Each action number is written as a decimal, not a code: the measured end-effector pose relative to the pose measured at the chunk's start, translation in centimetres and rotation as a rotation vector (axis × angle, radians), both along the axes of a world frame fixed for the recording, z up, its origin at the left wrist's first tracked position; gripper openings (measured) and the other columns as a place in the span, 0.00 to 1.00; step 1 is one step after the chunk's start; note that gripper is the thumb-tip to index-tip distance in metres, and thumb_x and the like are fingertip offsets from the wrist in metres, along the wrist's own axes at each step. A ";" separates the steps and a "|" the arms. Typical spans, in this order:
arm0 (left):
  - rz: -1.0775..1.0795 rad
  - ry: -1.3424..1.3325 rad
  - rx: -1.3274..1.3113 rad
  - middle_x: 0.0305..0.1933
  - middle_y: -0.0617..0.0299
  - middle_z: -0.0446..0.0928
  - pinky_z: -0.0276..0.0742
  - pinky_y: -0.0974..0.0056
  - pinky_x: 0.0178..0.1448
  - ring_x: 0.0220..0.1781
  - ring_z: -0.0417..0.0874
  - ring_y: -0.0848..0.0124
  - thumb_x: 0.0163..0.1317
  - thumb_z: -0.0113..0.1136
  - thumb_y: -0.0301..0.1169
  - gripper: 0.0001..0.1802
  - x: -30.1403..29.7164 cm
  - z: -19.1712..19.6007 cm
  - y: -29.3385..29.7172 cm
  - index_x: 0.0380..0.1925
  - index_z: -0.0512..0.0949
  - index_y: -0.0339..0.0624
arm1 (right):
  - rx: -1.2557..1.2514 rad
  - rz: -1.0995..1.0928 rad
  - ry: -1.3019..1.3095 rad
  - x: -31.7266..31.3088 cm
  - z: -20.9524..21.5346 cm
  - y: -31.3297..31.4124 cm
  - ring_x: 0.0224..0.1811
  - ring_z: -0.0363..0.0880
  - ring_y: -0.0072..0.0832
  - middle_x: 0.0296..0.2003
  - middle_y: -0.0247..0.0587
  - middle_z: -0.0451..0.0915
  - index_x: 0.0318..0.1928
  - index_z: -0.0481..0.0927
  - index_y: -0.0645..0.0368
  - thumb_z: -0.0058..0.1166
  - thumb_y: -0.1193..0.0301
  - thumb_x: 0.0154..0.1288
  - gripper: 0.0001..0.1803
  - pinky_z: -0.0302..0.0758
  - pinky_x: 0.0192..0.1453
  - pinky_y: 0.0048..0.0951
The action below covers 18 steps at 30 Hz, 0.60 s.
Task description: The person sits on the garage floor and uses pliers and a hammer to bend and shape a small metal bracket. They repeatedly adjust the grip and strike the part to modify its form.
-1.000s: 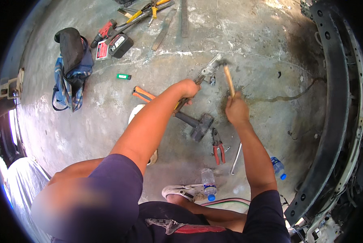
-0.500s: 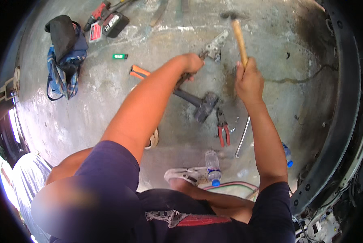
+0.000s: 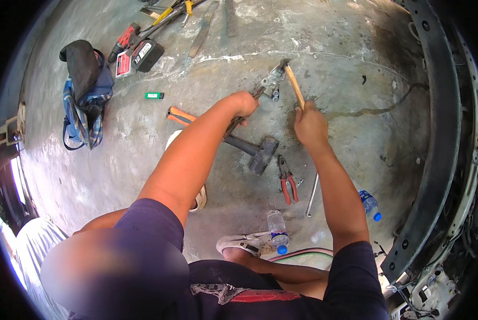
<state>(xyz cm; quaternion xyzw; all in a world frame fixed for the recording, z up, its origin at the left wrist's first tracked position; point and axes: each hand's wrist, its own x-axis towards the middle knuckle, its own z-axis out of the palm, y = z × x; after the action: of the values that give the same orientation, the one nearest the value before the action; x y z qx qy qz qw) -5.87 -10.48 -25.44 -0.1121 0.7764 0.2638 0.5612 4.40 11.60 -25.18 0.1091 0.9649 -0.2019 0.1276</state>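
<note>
My right hand (image 3: 311, 126) is wrapped round the wooden handle of a hammer (image 3: 295, 87). The hammer's dark head is at the far end of a grey metal bracket (image 3: 271, 83) low over the concrete floor; whether they touch I cannot tell. My left hand (image 3: 244, 105) is closed round dark metal pliers (image 3: 231, 127), partly hidden by the hand, whose far end meets the bracket. Below my hands lies a sledgehammer (image 3: 264, 154) with a heavy block head; its shaft passes under my left forearm, near an orange-ended handle (image 3: 181, 116). Red-handled pliers (image 3: 288, 184) lie nearer me.
A thin metal rod (image 3: 313, 196) and two plastic bottles (image 3: 277, 230) (image 3: 369, 204) lie near my right arm. Leftward are a green lighter (image 3: 154, 96), a blue plaid bag (image 3: 87, 98) and a red cordless drill (image 3: 126, 38). A long dark beam (image 3: 436, 176) borders the right.
The hammer has swung down from above, and its head is now at the bracket's far end. My left hand keeps its hold on the pliers. The whole view has shifted slightly.
</note>
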 end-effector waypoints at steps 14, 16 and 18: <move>-0.104 0.947 -0.008 0.46 0.39 0.83 0.79 0.45 0.53 0.53 0.84 0.40 0.55 0.73 0.35 0.25 6.6 6.2 -2.4 0.48 0.74 0.35 | 0.056 -0.332 -0.108 10.6 3.9 2.9 0.59 0.79 0.58 0.53 0.65 0.81 0.62 0.71 0.63 0.54 0.59 0.76 0.24 0.74 0.63 0.58; -0.153 1.019 -0.041 0.43 0.42 0.82 0.79 0.44 0.51 0.51 0.83 0.40 0.54 0.73 0.32 0.22 7.2 7.1 -3.7 0.44 0.73 0.37 | 0.110 -0.213 -0.009 13.6 3.0 1.6 0.65 0.74 0.58 0.61 0.65 0.76 0.69 0.68 0.63 0.56 0.58 0.74 0.31 0.72 0.68 0.56; -0.193 1.097 -0.045 0.40 0.44 0.81 0.78 0.44 0.49 0.48 0.83 0.41 0.53 0.73 0.31 0.20 7.3 7.9 -4.3 0.40 0.72 0.39 | 0.086 -0.031 0.063 14.7 3.0 -1.0 0.68 0.68 0.59 0.67 0.64 0.70 0.75 0.63 0.64 0.58 0.57 0.72 0.38 0.68 0.72 0.55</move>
<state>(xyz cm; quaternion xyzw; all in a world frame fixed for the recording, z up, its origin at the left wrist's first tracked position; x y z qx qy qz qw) 1.39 -14.82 -17.54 0.1012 0.9670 0.2141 0.0937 19.12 10.63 -22.21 0.1231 0.9744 -0.1657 0.0892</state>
